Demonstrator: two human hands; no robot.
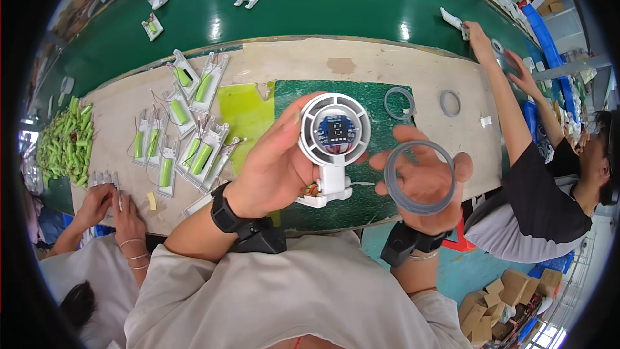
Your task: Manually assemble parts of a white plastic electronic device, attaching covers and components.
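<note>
My left hand (278, 155) is wrapped round a small white fan (334, 178), its round ringed head facing up. A blue circuit board (338, 130) with a dark display shows in the middle of that head. Coloured wires stick out at the open base of the fan's handle. A grey ring (395, 199) lies over the palm of my right hand (423, 181), whose fingers are curled loosely and spread around it. The ring is apart from the fan, to its right. Exactly where the fingers touch the ring is hard to see.
Two more grey rings (450, 103) lie on the table right of the green mat (361, 90) and on it. White handle shells with green batteries (202, 155) lie left, beyond them a battery pile (64, 139). Co-workers' hands work left (123, 210) and right (481, 45). A green belt (323, 6) runs behind.
</note>
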